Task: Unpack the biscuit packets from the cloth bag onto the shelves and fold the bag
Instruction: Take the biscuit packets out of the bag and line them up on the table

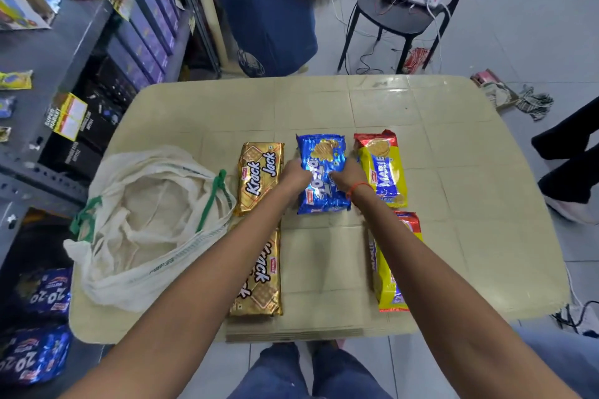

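Observation:
A blue 20-20 biscuit packet lies in the middle of the beige table. My left hand grips its left edge and my right hand its right edge. Two gold Krack Jack packets lie to the left, the far one and the near one. On the right lie two yellow Marie packets, the far one and the near one, the latter partly under my right forearm. The white cloth bag with green handles sits open and slumped at the table's left.
Grey metal shelves stand on the left with packets and boxes; more blue 20-20 packets lie on a low shelf. Another person stands behind the table, reaching to the shelf. A black chair with cables is beyond; someone's legs at right.

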Available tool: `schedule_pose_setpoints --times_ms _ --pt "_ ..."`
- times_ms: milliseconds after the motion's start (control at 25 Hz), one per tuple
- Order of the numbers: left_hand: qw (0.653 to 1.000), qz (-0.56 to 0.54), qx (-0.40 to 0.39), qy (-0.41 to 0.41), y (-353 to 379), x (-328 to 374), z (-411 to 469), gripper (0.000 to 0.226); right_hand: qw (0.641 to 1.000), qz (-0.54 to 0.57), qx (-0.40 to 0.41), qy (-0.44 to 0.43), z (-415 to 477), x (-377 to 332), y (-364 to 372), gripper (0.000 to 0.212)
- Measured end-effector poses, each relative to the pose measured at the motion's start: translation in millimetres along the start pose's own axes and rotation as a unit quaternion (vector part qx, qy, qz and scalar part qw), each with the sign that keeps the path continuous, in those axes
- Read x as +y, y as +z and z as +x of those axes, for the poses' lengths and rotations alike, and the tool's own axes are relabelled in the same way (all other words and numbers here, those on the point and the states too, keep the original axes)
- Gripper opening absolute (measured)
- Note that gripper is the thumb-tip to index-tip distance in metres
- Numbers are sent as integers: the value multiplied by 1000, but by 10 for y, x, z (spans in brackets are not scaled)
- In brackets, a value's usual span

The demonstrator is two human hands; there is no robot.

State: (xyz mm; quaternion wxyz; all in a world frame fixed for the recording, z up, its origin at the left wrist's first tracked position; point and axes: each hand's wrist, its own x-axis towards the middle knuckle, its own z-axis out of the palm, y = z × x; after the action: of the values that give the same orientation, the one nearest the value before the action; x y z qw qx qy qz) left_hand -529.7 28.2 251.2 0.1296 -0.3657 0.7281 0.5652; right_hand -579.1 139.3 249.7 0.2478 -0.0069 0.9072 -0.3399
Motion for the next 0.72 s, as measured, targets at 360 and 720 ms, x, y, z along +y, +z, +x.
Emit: schedule_pose_setpoints --times_ms 360,720 --pt "1000 10 5 -11 40 -10 174 33 999 -21 -31 1 196 49 30 45" --pt "967 231 26 105 996 -149 -613 27 984 -144 100 -21 -426 836 -423 49"
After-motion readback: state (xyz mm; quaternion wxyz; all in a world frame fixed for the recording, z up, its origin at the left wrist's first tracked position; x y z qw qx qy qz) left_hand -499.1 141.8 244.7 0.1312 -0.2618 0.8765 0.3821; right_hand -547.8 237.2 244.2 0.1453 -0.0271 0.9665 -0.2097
